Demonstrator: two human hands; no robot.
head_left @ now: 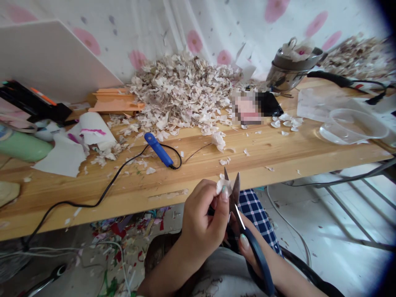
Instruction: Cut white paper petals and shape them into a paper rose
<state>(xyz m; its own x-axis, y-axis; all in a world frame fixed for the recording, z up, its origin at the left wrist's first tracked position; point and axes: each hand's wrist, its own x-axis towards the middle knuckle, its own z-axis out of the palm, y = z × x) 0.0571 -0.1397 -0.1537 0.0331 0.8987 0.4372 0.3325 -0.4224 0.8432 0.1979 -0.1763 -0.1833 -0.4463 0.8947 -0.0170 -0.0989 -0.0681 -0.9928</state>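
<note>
Closely, a white petal [223, 185] is held at parted scissor blades

With the petal taken as the clock's centre, the grip of the left hand [202, 218] is closed around it, the petal being pinched between thumb and fingers near the front edge of the tabletop [148, 181]. By the right hand [250, 252], dark-handled scissors [240, 216] are gripped; the blades are spread apart, their tips directed towards 12 o'clock.

At 12 o'clock, a white flower on a thin stem [218, 141] is laid on the wood, with loose petal scraps scattered around. At 10 o'clock, a blue corded tool [158, 150] is placed, its black cable trailed towards 8 o'clock. Farther off at 10 o'clock, folded orange paper [116, 101] is seen. A large heap of pale petals [185, 90] is piled at 11 o'clock. Stacked metal pots [286, 72] are set far off at 1 o'clock, and a clear plastic container [355, 126] is placed at 2 o'clock. At 9 o'clock, a green cylinder [24, 144] is partly cut off by the view's edge.
</note>
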